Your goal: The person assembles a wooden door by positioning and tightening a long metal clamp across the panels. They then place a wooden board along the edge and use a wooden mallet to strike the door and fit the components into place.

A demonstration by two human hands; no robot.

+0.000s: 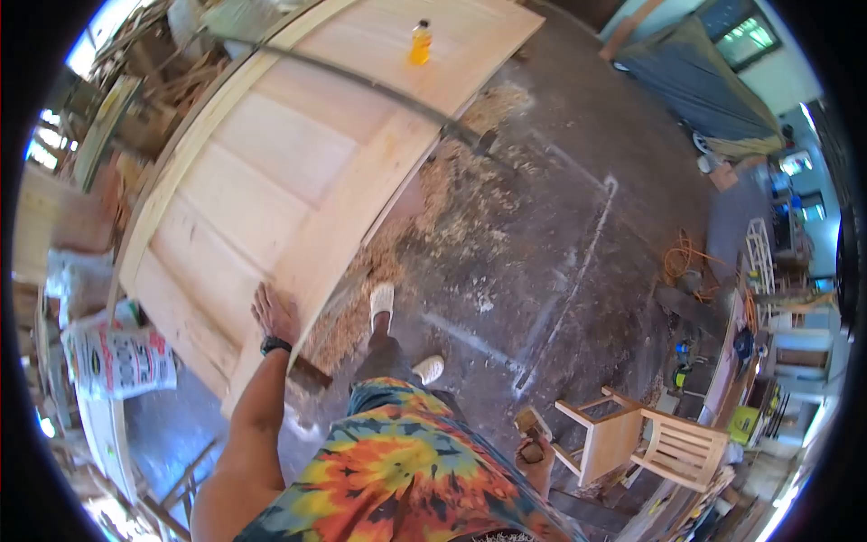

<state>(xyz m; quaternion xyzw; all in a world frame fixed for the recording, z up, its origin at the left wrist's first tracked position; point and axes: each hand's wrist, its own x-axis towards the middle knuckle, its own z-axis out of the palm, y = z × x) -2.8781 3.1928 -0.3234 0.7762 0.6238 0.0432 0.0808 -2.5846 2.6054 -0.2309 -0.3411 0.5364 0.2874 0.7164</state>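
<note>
My left hand (275,316) lies with spread fingers on the lower edge of a pale wooden panel door (298,194). A dark band circles that wrist. My right hand (536,454) is low at the right of my body, its fingers wrapped round a small brownish block-like tool (533,428). A long dark bar (361,81) lies across the door. Farther up on the door stands a bottle of orange liquid (421,43) with a dark cap.
Wood shavings (366,262) cover the floor beside the door. A wooden chair (623,434) is at the lower right, with an orange cord (684,262) beyond it. Printed sacks (122,357) lie at the left. A covered vehicle (700,81) stands at the upper right.
</note>
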